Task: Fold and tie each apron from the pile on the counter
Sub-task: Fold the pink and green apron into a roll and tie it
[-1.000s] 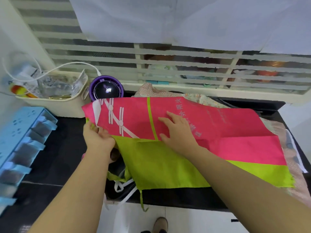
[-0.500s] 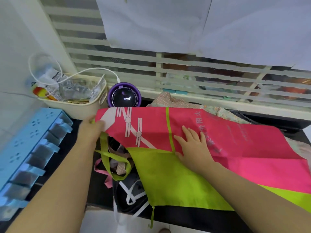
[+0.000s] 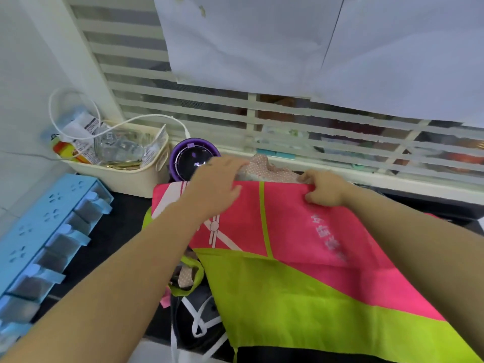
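Observation:
A pink and lime-green apron (image 3: 293, 247) lies spread over a pile of other aprons on the black counter (image 3: 104, 237). My left hand (image 3: 214, 184) rests over its far edge near the left corner, fingers apart and reaching past the fabric. Farther right, my right hand (image 3: 324, 188) pinches the same far edge, fingers curled on the pink cloth. A dotted beige apron (image 3: 264, 167) shows behind the pink one. Dark fabric with white straps (image 3: 201, 320) and a lime strap loop (image 3: 188, 284) hang out below the left side.
A cream basket (image 3: 125, 174) with packets and a white cable sits at the back left. Next to it stands a purple round container (image 3: 191, 158). A light blue rack (image 3: 44, 237) runs along the left. A slatted window (image 3: 262, 121) closes the back.
Both hands have moved from the apron's near and middle parts up to its far edge. My right hand went from flat on the cloth to gripping it. The view shifted closer and left.

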Available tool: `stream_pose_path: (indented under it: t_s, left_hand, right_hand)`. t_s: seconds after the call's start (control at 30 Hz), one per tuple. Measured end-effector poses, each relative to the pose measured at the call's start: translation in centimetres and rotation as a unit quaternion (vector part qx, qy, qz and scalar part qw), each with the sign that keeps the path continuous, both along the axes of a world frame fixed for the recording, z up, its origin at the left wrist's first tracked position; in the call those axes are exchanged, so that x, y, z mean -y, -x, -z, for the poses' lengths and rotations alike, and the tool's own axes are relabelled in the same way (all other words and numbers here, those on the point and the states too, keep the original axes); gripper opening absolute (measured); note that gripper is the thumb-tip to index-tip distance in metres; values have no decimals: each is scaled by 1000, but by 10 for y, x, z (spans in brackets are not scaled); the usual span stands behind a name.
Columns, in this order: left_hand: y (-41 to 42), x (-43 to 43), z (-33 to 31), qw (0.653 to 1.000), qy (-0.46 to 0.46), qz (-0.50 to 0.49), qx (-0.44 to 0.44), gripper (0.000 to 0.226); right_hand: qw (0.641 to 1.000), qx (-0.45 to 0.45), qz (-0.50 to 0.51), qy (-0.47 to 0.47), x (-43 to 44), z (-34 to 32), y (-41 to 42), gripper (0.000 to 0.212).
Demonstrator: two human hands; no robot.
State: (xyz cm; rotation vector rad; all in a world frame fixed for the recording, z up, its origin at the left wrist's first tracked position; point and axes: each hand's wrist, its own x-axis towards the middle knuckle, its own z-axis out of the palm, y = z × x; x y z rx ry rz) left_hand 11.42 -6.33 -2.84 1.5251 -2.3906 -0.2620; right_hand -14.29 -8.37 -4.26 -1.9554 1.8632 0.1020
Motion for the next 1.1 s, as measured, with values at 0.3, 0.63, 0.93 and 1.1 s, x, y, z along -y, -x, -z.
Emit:
stream_pose_path:
  t_s: [0.3, 0.63, 0.93, 1.1]
  left_hand:
    - [41, 34, 11, 965, -215, 139, 48, 21]
    - [26, 28, -30, 970, -185, 108, 114, 40]
    - [31, 37, -115, 981, 172, -66, -61, 16]
    - [33, 17, -175, 893, 374, -56, -243, 30]
  right_hand:
    - [996, 59, -42, -51, -28, -43, 47, 21]
    - [953, -289, 13, -93, -67, -47, 105, 4]
    - [924, -167, 254, 234, -76, -115, 139, 30]
    - [784, 141, 323, 511, -76, -172, 136, 46]
